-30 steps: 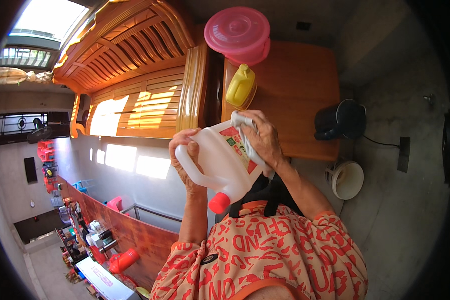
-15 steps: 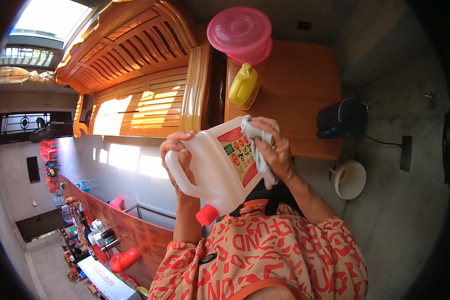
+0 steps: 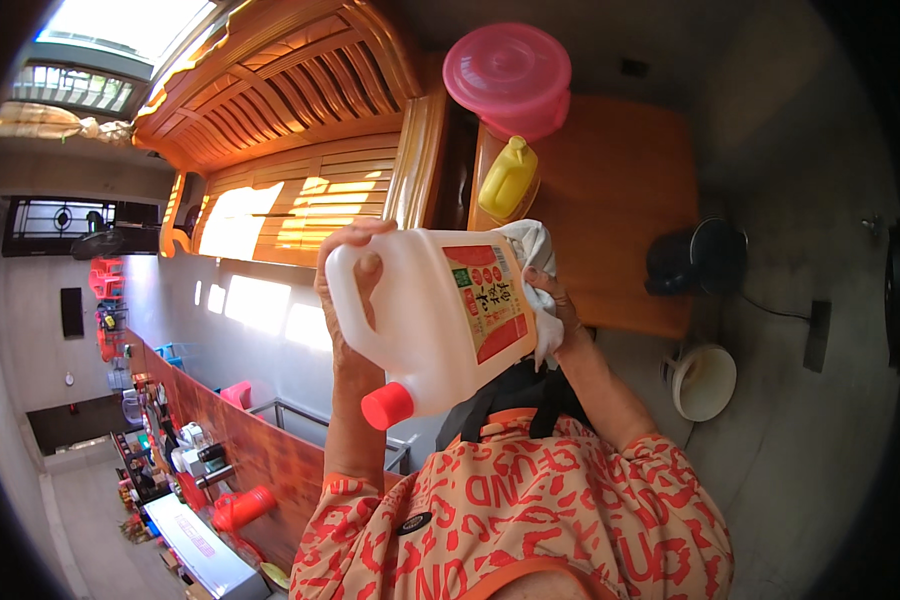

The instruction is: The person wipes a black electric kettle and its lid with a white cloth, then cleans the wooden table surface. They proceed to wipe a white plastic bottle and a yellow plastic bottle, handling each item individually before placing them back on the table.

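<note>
A large whitish plastic jug (image 3: 425, 330) with a red screw cap and a red and yellow label lies tilted in front of my chest, its cap toward me on the left. My left hand (image 3: 355, 265) is closed on the jug beside its handle, the thumb showing through the handle opening. At the jug's base my right hand (image 3: 558, 305) presses a pale grey-white cloth (image 3: 532, 250) against the plastic, thumb over the cloth. Some fingers of both hands are hidden behind the jug and the cloth.
Beyond the jug, a yellow jug (image 3: 510, 182) and a pink lidded bucket (image 3: 510, 80) stand on a wooden table (image 3: 620, 160). A dark kettle-like vessel (image 3: 695, 258) is at its right edge, a white bucket (image 3: 705, 385) below. A wooden bench (image 3: 300, 190) stands far left.
The jug has turned, so its cap lies farther left and its base more to the right. My right hand and the cloth have moved from the label side to the base.
</note>
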Demonstrator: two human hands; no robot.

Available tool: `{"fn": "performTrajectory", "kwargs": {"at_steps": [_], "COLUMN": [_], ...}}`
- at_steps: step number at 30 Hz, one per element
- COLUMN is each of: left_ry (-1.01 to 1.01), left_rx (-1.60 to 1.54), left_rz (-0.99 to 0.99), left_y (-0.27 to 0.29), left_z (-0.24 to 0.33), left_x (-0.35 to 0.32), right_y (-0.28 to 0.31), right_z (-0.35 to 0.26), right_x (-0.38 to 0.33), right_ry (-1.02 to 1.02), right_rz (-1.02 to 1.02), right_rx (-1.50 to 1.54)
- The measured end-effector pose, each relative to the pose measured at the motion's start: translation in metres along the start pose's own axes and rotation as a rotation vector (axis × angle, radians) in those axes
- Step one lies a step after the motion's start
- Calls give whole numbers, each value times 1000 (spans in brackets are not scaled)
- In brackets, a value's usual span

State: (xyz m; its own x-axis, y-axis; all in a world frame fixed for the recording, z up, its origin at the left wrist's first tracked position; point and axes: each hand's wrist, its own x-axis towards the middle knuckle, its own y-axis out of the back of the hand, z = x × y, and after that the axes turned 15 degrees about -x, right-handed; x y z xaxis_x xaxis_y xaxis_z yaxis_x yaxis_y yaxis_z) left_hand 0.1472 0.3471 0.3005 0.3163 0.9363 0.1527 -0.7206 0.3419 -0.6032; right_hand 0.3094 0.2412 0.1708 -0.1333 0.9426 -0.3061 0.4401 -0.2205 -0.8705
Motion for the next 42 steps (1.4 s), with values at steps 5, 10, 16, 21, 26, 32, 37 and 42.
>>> {"fn": "performTrajectory", "kwargs": {"at_steps": [5,10,16,21,26,32,37,42], "left_ry": [7,-198,-307,-210,-81,-107,-85,-108], "left_rx": [210,227,304,235,422,570,532,613], "left_rz": [119,174,558,488,400,318,214,119], "left_y": [-21,9,-16,13,19,3,-5,-5], "left_z": [3,-45,-62,-47,-41,-48,-44,-37], "left_x": [-13,-88,-63,-55,-63,-70,-76,-74], "right_y": [1,-10,-30,-39,-67,-123,-131,-144], "right_z": [14,6,7,-8,-48,-40,-74,-80], "right_x": [17,25,20,7,-2,-16,-15,-23], "right_ry": [85,162,354,439,1084,1347,1252,1143], "right_rz": [74,163,299,375,423,252,371,331], "right_rx": [85,9,-197,-463,-1256,-1907,-1984,-2112]}}
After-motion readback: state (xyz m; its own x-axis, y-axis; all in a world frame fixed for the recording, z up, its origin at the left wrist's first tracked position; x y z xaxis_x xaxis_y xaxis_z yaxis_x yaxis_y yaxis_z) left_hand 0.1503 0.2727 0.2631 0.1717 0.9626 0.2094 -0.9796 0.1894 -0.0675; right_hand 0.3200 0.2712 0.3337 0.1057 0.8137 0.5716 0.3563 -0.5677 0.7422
